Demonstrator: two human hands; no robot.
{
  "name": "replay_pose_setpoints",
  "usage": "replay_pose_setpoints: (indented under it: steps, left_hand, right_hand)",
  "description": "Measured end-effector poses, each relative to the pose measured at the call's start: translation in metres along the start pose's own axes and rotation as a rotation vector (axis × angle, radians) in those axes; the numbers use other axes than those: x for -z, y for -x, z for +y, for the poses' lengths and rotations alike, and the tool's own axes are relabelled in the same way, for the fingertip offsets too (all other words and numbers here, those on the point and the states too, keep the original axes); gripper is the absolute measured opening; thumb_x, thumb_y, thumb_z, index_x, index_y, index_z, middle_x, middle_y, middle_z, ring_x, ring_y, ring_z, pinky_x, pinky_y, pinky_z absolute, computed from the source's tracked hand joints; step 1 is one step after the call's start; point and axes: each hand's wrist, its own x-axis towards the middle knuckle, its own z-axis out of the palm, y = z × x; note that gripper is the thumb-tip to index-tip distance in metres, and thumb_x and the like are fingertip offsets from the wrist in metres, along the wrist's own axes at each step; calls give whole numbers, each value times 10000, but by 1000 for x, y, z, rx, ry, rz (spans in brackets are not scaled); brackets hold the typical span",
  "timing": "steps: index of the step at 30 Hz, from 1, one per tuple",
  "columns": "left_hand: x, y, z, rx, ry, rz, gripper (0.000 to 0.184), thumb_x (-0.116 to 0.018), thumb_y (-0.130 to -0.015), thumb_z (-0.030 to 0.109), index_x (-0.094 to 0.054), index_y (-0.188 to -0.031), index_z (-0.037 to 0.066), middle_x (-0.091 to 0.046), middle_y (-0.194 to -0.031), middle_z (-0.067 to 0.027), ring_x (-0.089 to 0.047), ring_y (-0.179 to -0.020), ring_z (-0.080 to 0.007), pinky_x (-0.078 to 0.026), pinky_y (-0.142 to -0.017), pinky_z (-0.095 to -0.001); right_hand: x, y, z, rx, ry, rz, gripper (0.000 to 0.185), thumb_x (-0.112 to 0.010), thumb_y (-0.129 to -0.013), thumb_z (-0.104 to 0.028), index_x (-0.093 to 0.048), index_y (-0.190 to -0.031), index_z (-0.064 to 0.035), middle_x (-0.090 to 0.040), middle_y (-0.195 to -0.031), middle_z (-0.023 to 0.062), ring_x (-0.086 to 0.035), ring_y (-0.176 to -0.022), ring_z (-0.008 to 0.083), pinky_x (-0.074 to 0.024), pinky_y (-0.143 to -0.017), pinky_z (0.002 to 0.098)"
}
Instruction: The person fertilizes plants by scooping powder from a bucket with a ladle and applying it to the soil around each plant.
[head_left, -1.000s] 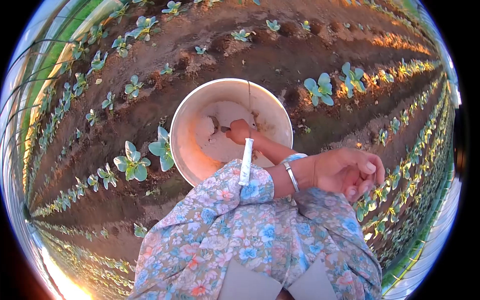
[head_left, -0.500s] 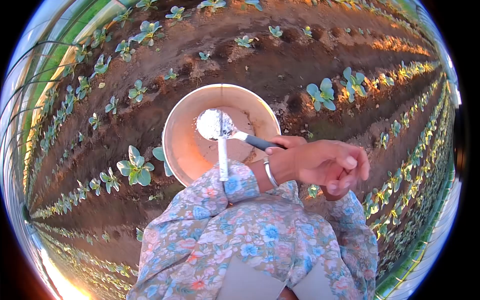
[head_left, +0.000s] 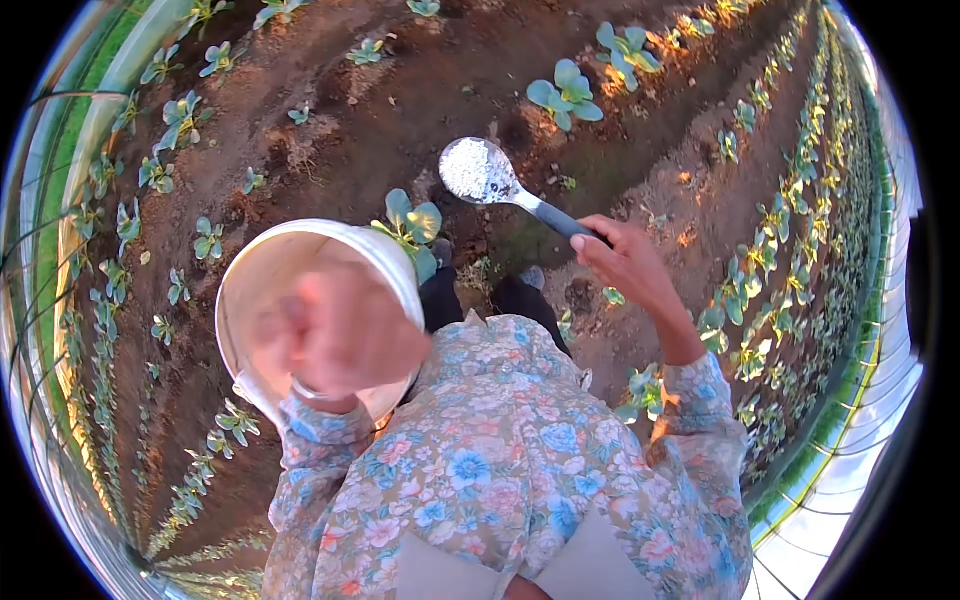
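Note:
My right hand (head_left: 632,262) is closed around the dark grey handle of a large metal spoon (head_left: 560,218). White granules (head_left: 474,168) fill the spoon's bowl, held out over the soil. My left hand (head_left: 340,330) is smeared by motion, so its fingers cannot be made out. It is in front of the mouth of a pale bucket (head_left: 240,285), hiding much of the inside. A leafy seedling (head_left: 412,228) shows just beyond the bucket's right rim.
Rows of young leafy plants (head_left: 565,95) grow in brown soil (head_left: 440,100). My shoes (head_left: 533,277) stand on the ground below, near the bucket. Curved frame hoops and clear sheeting (head_left: 75,100) line the outer sides.
My right hand has brought the loaded spoon out of the bucket to the right. My left hand has swung left across the bucket's mouth. The bucket now appears lower and further left.

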Motion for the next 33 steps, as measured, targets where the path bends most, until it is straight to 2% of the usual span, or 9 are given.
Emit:
replay_pose_setpoints:
  steps: [5, 11, 14, 15, 18, 22, 23, 26, 33]
  left_hand:
    - [-10, 9, 39, -129, -117, 139, 128, -613, -765, 144, -549, -810, 43, -584, -635, -78, -503, -480, -145, -403, -463, -280]
    - [-11, 15, 48, -142, -153, 187, 165, -629, -790, 188, -557, -846, 51, -573, -629, -63, -500, -490, -135, -376, -476, -262]
    - [-12, 10, 51, -146, -180, 172, 169, -624, -808, 200, -558, -859, 53, -571, -634, -60, -503, -506, -131, -383, -485, -263]
    - [-16, 9, 50, -143, -189, 185, 166, -623, -809, 197, -555, -856, 53, -568, -630, -60, -503, -507, -131, -388, -487, -265]
    - [-23, 6, 40, -127, -168, 244, 151, -613, -814, 181, -544, -852, 52, -566, -636, -66, -509, -512, -137, -405, -494, -274]
    - [-20, -18, 12, -119, -165, 227, 146, -616, -797, 164, -531, -834, 50, -559, -646, -74, -509, -504, -146, -397, -479, -273]
    - [-19, -25, 3, -131, -167, 243, 148, -618, -794, 162, -528, -827, 50, -555, -642, -73, -506, -499, -147, -395, -475, -273]
    - [-21, -46, -29, -163, -163, 304, 145, -634, -785, 134, -516, -791, 51, -536, -590, -70, -487, -463, -142, -384, -449, -268]
    - [-22, -78, -79, -241, -168, 379, 157, -662, -789, 107, -517, -755, 61, -519, -546, -54, -476, -430, -122, -365, -414, -250]
  right_hand:
    - [-25, -53, 74, -93, 82, 51, 307, -580, -838, -313, -613, -881, -11, -582, -641, 33, -518, -545, 96, -418, -519, 271]
    - [-67, -146, 138, -83, 304, -40, 351, -549, -813, -343, -634, -815, -3, -634, -719, 149, -611, -630, 302, -467, -606, 398]
    - [-100, -199, 229, 6, 654, 146, 378, -540, -794, -355, -626, -774, 13, -624, -778, 218, -594, -721, 401, -455, -681, 464]
    - [-99, -197, 240, -103, 540, 244, 400, -550, -782, -368, -611, -750, 26, -608, -788, 249, -588, -741, 411, -453, -693, 467]
    - [-65, -154, 248, -84, 368, 337, 413, -564, -778, -409, -621, -768, 0, -622, -691, 189, -618, -632, 339, -478, -623, 418]
    - [-7, -107, 278, -349, 100, 325, 391, -585, -787, -380, -620, -783, 9, -604, -610, 128, -604, -565, 275, -475, -593, 389]
    - [6, -108, 316, -348, 129, 328, 383, -598, -788, -374, -618, -754, 7, -591, -592, 104, -590, -528, 224, -467, -541, 368]
    - [42, -79, 329, -393, 215, 394, 366, -564, -785, -379, -650, -748, -25, -642, -678, 140, -628, -695, 323, -476, -659, 415]
    - [87, -75, 326, -369, -1, 347, 360, -570, -788, -358, -620, -728, -6, -621, -627, 115, -613, -547, 248, -480, -559, 367]
